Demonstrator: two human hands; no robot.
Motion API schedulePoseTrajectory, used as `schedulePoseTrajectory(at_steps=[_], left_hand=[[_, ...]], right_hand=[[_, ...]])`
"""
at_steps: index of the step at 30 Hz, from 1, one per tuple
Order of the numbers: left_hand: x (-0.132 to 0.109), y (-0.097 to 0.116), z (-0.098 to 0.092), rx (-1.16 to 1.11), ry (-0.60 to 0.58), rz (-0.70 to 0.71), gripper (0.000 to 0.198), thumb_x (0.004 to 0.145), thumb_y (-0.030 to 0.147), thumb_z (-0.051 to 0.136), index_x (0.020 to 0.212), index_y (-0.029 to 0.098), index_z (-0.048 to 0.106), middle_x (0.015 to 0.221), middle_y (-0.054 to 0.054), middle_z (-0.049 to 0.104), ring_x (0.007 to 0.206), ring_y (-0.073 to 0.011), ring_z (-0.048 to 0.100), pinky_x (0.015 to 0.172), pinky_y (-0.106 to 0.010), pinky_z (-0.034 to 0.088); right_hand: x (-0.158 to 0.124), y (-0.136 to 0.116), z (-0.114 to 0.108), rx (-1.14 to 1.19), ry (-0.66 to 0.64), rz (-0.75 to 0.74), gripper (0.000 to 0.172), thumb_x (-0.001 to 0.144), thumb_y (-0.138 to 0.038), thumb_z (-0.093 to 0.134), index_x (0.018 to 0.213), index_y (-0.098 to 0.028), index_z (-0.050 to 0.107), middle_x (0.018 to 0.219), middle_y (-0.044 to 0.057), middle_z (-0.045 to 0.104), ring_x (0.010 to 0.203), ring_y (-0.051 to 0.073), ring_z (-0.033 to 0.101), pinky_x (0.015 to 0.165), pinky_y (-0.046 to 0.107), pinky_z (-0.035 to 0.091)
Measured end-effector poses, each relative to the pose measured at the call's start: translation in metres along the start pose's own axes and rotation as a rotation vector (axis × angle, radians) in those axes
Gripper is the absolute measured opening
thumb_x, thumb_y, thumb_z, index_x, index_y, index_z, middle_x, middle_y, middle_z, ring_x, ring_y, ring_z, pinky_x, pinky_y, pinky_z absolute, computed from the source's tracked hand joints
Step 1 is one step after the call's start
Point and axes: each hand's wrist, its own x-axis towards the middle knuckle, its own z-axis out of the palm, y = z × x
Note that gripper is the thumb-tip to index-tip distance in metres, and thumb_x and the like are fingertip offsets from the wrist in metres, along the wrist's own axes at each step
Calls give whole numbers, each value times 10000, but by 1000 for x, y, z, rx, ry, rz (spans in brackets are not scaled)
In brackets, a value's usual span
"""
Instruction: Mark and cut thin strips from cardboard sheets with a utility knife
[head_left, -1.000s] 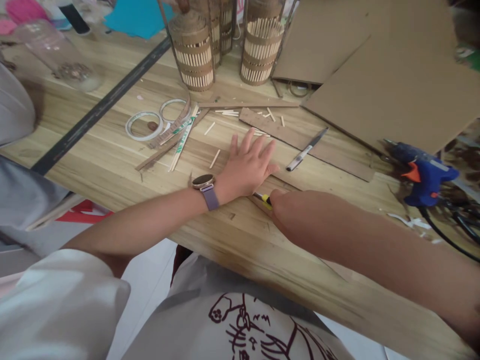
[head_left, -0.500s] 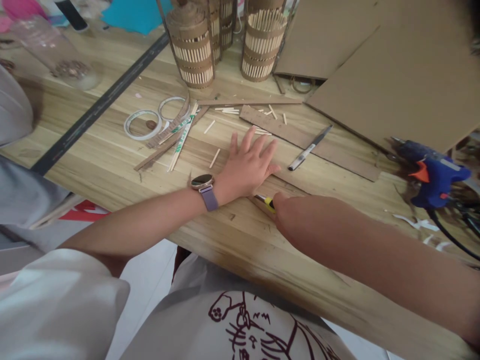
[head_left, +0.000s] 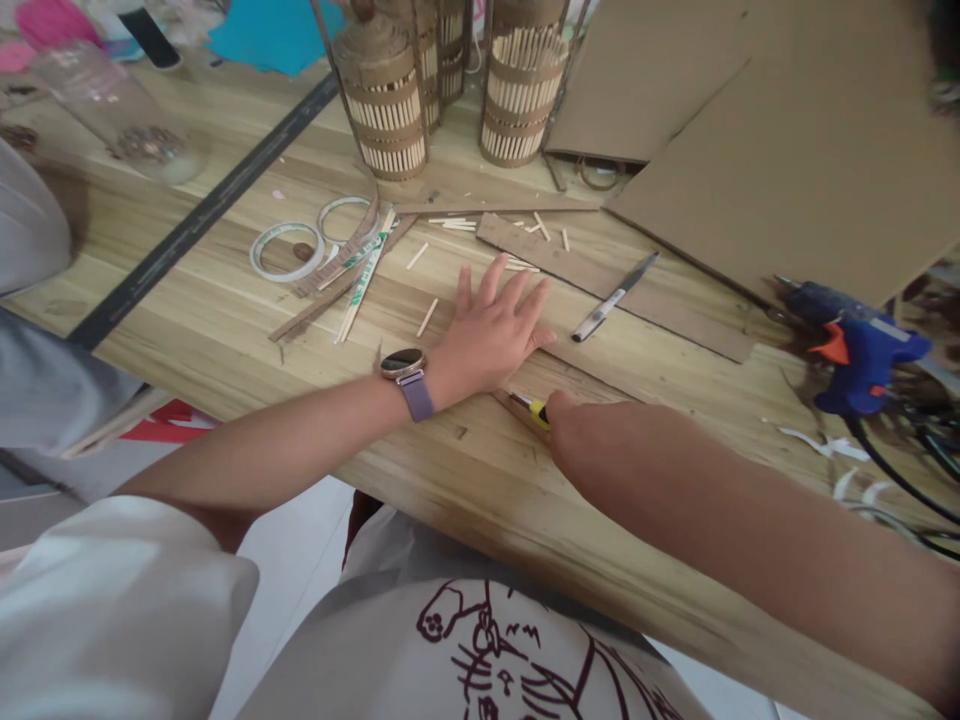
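My left hand point(head_left: 495, 325) lies flat with its fingers spread, pressing down on the table, with a thin brown cardboard strip point(head_left: 581, 375) at its edge. A watch with a purple band point(head_left: 416, 395) is on that wrist. My right hand point(head_left: 577, 425) is closed around a yellow utility knife point(head_left: 537, 408). The blade points toward the heel of my left hand and rests at the strip's near end. Most of the knife's handle is hidden in my fist. Beyond my left fingers are short wooden sticks point(head_left: 427, 317), a wider cardboard strip point(head_left: 622, 290) and a pen point(head_left: 616, 297).
A blue glue gun point(head_left: 862, 345) with its cord lies at right, near large cardboard sheets point(head_left: 810, 190). Stick-and-cardboard cylinders point(head_left: 386, 120) stand at the back. Tape rolls point(head_left: 262, 262), a long dark ruler point(head_left: 202, 220) and a clear bottle point(head_left: 112, 110) are at left. Another person's sleeve point(head_left: 30, 220) shows there.
The view has shifted slightly. Both hands keep almost the same places, with the knife still at the near edge of my left hand.
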Motion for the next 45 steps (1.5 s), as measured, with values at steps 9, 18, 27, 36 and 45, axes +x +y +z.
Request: schedulePoseTrajectory(at_steps=[9, 18, 27, 36, 45], left_hand=[[0, -1, 1, -9, 20, 15, 601, 1048, 391, 421, 1553, 76, 336, 1557, -256, 397, 1499, -460, 211, 1146, -746, 107], [1, 1, -2, 23, -26, -4, 616, 1052, 399, 416, 1568, 81, 311, 1578, -254, 367, 1513, -455, 186, 1153, -744, 110], [0, -1, -2, -7, -13, 6, 599, 1051, 400, 410, 1556, 85, 339, 1578, -251, 370, 1504, -459, 201, 1143, -758, 111], [0, 1, -3, -8, -2, 11, 585, 1047, 396, 411, 1538, 80, 374, 1579, -243, 375, 1503, -467, 193, 1144, -762, 88], [10, 6, -15, 4, -38, -105, 558, 1055, 342, 389, 1553, 91, 354, 1574, -208, 395, 1502, -426, 231, 1186, -693, 153]], right_hand=[[0, 0, -1, 12, -7, -9, 449, 755, 35, 584, 1167, -142, 595, 667, 92, 695, 606, 271, 712, 449, 279, 319], [-3, 2, -1, 48, -71, 33, 551, 767, 28, 545, 1289, -145, 578, 862, 129, 765, 761, 278, 749, 489, 275, 385], [-2, 7, 38, 166, 143, 71, 342, 818, -217, 648, 1160, -206, 649, 703, 72, 723, 588, 255, 702, 467, 300, 420], [-13, 6, 40, 167, 138, 37, 352, 814, -152, 611, 1157, -219, 650, 771, 98, 749, 643, 288, 708, 505, 338, 438], [-5, 4, 3, -13, 52, -7, 329, 829, -6, 501, 1116, -140, 591, 713, 70, 694, 650, 226, 705, 450, 264, 287]])
